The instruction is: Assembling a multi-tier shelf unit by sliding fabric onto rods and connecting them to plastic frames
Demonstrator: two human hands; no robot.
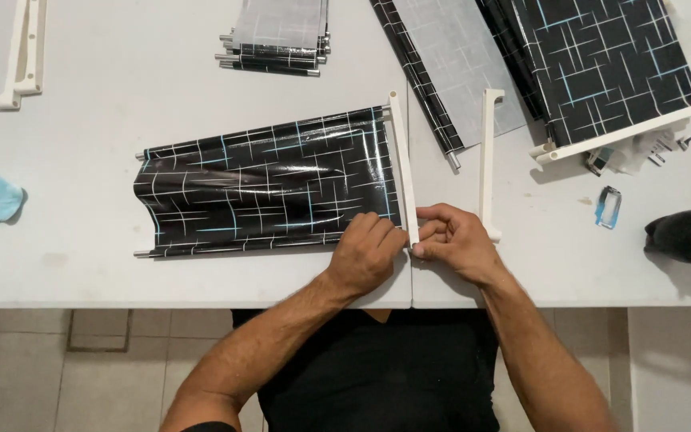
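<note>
Both hands meet at the near end of the white plastic rail (403, 164), which runs away from the person; the right hand (456, 240) pinches it, and the left hand (367, 252) presses, seemingly closed, on the glossy black lined fabric panel (265, 180).

Bright, even overhead light; glare streaks the glossy black patterned sheet (265, 184); soft shadows on the white worktop (121, 96); sharp focus.

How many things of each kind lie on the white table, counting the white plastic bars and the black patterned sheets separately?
White plastic bars: 4, one held by the left hand and right hand
Black patterned sheets: 4
Blue cloth: 1
Total: 9
</note>
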